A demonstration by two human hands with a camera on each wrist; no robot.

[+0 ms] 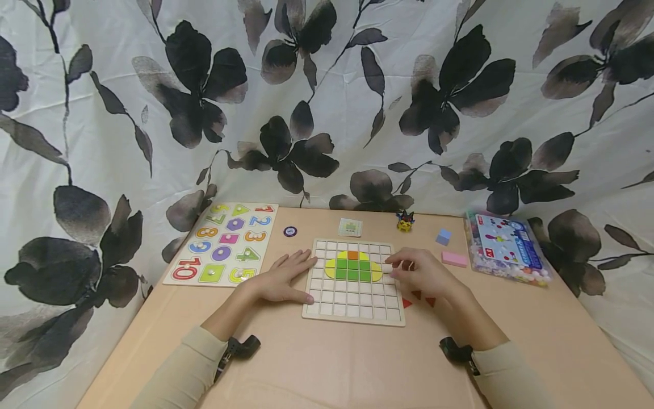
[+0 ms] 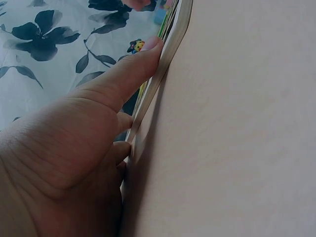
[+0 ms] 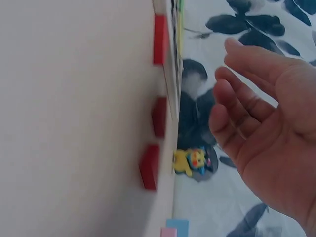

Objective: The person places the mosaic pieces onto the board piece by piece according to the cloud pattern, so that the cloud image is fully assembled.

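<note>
**Both hands at a wooden grid board, nothing gripped**

No grip is shown in either hand. The left hand (image 1: 280,279) is laid flat with straight fingers against the left edge of the grid board (image 1: 352,309); in the left wrist view its fingers (image 2: 129,74) are seen pressed along the board's rim (image 2: 168,47). The right hand (image 1: 420,272) is held at the board's right edge with fingers relaxed and slightly bent; in the right wrist view the palm (image 3: 276,133) is seen empty and apart from the table.

The grid board is placed on the tan table (image 1: 327,363), centred between the hands. A patch of yellow, green and orange tiles (image 1: 353,266) is set into its upper cells. Three red triangular pieces (image 1: 419,299) are seen on the table just beside the board's right edge, under the right hand.

A number puzzle (image 1: 225,244) is placed at far left, a small yellow figure (image 1: 405,221) and a card (image 1: 349,227) beyond the board, a blue block (image 1: 443,236), a pink block (image 1: 454,259) and a bag of pieces (image 1: 506,247) at right.
</note>
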